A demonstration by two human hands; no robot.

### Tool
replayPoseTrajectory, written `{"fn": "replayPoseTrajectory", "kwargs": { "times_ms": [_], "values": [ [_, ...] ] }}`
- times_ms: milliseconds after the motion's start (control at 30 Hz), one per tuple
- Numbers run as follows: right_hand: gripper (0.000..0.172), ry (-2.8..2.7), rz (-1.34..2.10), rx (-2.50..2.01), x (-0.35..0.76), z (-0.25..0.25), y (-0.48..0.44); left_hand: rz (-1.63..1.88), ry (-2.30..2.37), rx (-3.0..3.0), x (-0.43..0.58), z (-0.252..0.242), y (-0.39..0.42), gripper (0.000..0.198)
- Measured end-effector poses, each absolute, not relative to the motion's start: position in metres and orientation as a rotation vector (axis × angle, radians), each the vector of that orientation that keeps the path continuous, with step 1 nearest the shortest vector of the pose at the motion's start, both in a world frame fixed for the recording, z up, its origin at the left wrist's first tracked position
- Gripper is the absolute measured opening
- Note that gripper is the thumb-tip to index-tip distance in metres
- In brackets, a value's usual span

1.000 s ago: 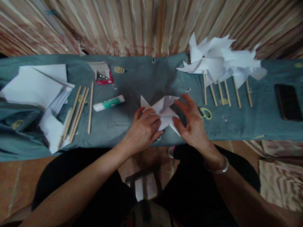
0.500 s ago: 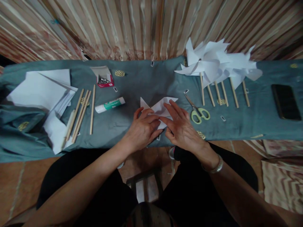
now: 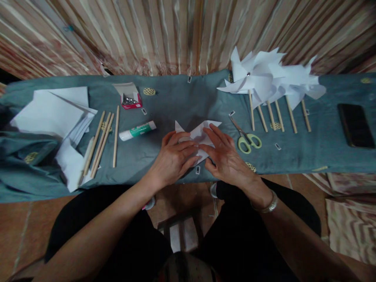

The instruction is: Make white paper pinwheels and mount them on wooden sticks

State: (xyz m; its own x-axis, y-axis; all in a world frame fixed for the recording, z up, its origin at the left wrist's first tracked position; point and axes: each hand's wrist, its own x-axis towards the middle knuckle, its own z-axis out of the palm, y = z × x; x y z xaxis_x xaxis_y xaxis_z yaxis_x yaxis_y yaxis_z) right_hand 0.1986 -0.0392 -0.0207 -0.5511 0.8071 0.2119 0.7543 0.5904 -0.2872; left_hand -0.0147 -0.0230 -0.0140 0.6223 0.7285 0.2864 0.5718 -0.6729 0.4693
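Note:
A partly folded white paper pinwheel (image 3: pixel 202 133) lies on the cloth in front of me, its pointed corners sticking up at the back left and right. My left hand (image 3: pixel 175 158) grips its left side, fingers curved and their tips near the centre. From the right, my right hand (image 3: pixel 225 154) holds the same paper, index and middle fingers over a blade and thumb close to the left fingertips. What lies under the fingers at the centre is hidden. To the right are green-handled scissors (image 3: pixel 246 141); to the left, a glue stick (image 3: pixel 138 130).
Finished paper pinwheels (image 3: pixel 270 76) on wooden sticks lie at the back right, with a dark phone (image 3: pixel 356 125) farther right. Loose wooden sticks (image 3: pixel 116 137), an open red box (image 3: pixel 131 102) of small metal pins and a stack of white paper (image 3: pixel 53 109) are on the left.
The left fingers have shifted slightly over the paper and spread a little apart. My right hand stays nearly as it was. The whole view has moved very slightly.

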Motion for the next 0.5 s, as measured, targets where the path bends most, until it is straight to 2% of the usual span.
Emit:
{"fn": "replayPoseTrajectory", "kwargs": {
  "times_ms": [267, 500],
  "values": [
    [0.028, -2.455, 0.182, -1.286, 0.193, -0.022, -0.037, 0.857, 1.161, 2.482, -0.028, -0.008, -0.014, 0.03],
    [0.019, -2.405, 0.113, -1.293, 0.188, -0.027, -0.034, 0.838, 1.228, 2.446, -0.033, -0.007, -0.012, 0.029]
  ]
}}
